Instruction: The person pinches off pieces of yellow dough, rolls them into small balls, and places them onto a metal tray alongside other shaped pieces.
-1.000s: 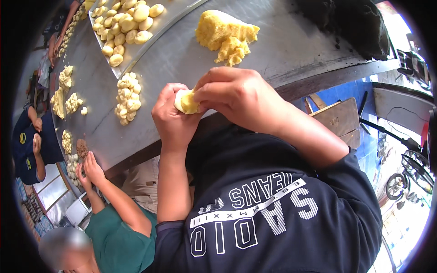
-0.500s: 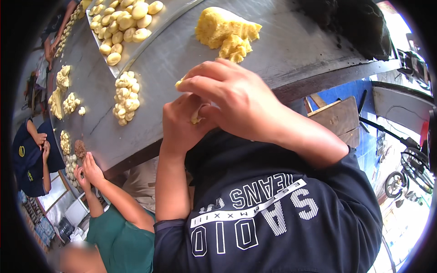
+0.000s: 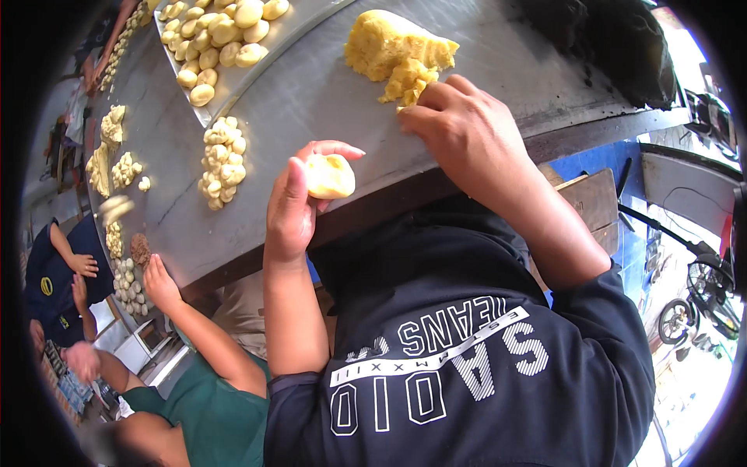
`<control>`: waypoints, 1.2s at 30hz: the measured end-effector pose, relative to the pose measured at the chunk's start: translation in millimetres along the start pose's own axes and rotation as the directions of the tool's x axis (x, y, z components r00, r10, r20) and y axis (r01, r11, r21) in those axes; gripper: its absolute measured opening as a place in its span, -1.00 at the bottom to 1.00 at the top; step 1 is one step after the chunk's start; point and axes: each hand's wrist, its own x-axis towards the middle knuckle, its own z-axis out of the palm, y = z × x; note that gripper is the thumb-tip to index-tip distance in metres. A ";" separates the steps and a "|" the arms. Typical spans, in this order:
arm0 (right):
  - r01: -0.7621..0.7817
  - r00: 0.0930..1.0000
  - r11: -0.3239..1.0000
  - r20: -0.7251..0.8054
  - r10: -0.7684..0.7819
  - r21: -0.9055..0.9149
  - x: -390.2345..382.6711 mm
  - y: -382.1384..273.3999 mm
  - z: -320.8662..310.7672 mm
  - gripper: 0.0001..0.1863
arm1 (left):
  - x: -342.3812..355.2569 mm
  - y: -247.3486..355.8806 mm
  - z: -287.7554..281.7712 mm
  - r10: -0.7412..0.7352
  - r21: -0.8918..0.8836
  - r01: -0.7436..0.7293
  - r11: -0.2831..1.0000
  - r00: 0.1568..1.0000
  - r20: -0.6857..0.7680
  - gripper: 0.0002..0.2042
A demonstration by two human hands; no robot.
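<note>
My left hand [image 3: 292, 204] is closed round a pale dough piece [image 3: 330, 177], its top side facing up between thumb and fingers, just past the table's near edge. A yellowish patch shows on the dough. Farther right, my right hand [image 3: 467, 121] reaches over the table with fingers bent together at the crumbly front of a yellow paste lump [image 3: 397, 47]. A small yellow bit shows at its fingertips. Left of the paste, a cluster of small dough pieces [image 3: 223, 163] lies on the metal table [image 3: 292, 109].
A metal tray [image 3: 226, 95] of rounded dough balls [image 3: 226, 31] stands at the far left. A dark bundle [image 3: 622, 54] lies at the far right. To the left, a person in green [image 3: 218, 373] and another in dark blue [image 3: 58, 272] work beside dough heaps [image 3: 126, 173] and a brown lump [image 3: 140, 249].
My hands have parted. The right moved right to the yellow paste; the left stayed near the table edge with the dough, now plainly seen. The person in green has drawn one hand back.
</note>
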 end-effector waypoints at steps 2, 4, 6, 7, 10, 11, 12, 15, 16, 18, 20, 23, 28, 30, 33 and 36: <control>0.024 0.997 1.000 -0.076 -0.025 -0.020 -2.0 4.4 -1.2 -0.82 | -1.9 -1.3 -2.3 -0.017 -0.003 0.017 1.000 1.000 -0.021 -0.40; 0.017 0.993 0.997 -0.116 -0.008 0.081 -3.0 -2.3 -2.0 -0.84 | -1.2 -8.5 1.0 0.014 0.018 -0.013 1.000 0.998 -0.068 -0.47; 0.010 0.988 0.984 -0.155 0.017 0.175 -3.0 -3.7 0.2 -0.87 | -1.8 -12.9 1.5 0.049 0.038 -0.045 0.998 0.993 -0.107 -0.54; -0.012 0.993 0.978 -0.110 0.036 0.207 -2.4 -1.2 3.9 -0.88 | -2.9 -14.1 0.3 0.095 -0.011 -0.096 0.995 0.994 -0.062 -0.60; -0.022 0.992 0.957 -0.116 0.058 0.288 -1.3 0.2 4.9 -0.86 | 0.0 -6.6 3.6 0.136 0.042 -0.137 0.990 0.991 0.007 -0.67; -0.003 0.984 0.941 -0.168 0.064 0.338 -0.8 0.0 4.7 -0.84 | 1.4 -4.3 6.3 0.128 0.148 -0.131 0.980 0.991 0.032 -0.70; -0.001 0.984 0.941 -0.169 0.062 0.337 0.7 -0.6 4.4 -0.84 | 1.7 -7.4 12.5 0.104 0.105 -0.095 0.990 0.992 -0.077 -0.70; 0.021 0.982 0.876 -0.175 0.072 0.481 5.6 -3.4 3.4 -0.79 | 1.0 -12.2 0.7 0.137 0.048 -0.136 0.989 0.991 -0.007 -0.68; 0.025 0.975 0.827 -0.195 0.102 0.561 7.0 -6.2 0.1 -0.75 | 2.7 -8.8 1.6 0.148 0.027 -0.148 0.989 0.989 0.018 -0.65; -0.061 0.985 0.694 -0.069 0.158 0.718 7.2 -21.5 -14.6 -0.66 | 1.5 -2.1 8.2 0.121 0.205 -0.119 0.972 0.993 0.000 -0.57; -0.068 0.998 0.714 0.045 0.052 0.697 6.3 -36.9 -18.7 -0.48 | 2.3 -8.0 10.7 0.170 0.343 -0.159 0.926 0.985 -0.004 -0.50; -0.071 0.997 0.789 0.034 0.063 0.610 5.5 -41.1 -10.6 -0.31 | 8.1 -5.4 21.3 0.266 0.431 -0.231 0.872 0.964 -0.020 -0.50; -0.071 0.996 0.760 0.007 0.086 0.646 7.1 -45.4 4.9 -0.38 | 2.8 -2.5 21.4 0.242 0.639 -0.279 0.717 0.959 0.146 -0.54; 0.023 0.997 0.780 -0.077 0.032 0.625 13.8 -52.1 15.1 -0.39 | 2.2 -6.5 22.7 0.271 0.672 -0.291 0.681 0.953 0.138 -0.56; 0.109 0.992 0.862 -0.111 -0.061 0.496 18.2 -56.3 3.0 -0.44 | 1.4 -8.0 22.9 0.324 0.681 -0.293 0.671 0.942 0.085 -0.63; 0.101 0.993 0.882 -0.099 -0.062 0.460 14.7 -55.2 -14.3 -0.43 | -1.0 -12.0 17.3 0.342 0.540 -0.337 0.771 0.935 0.095 -0.62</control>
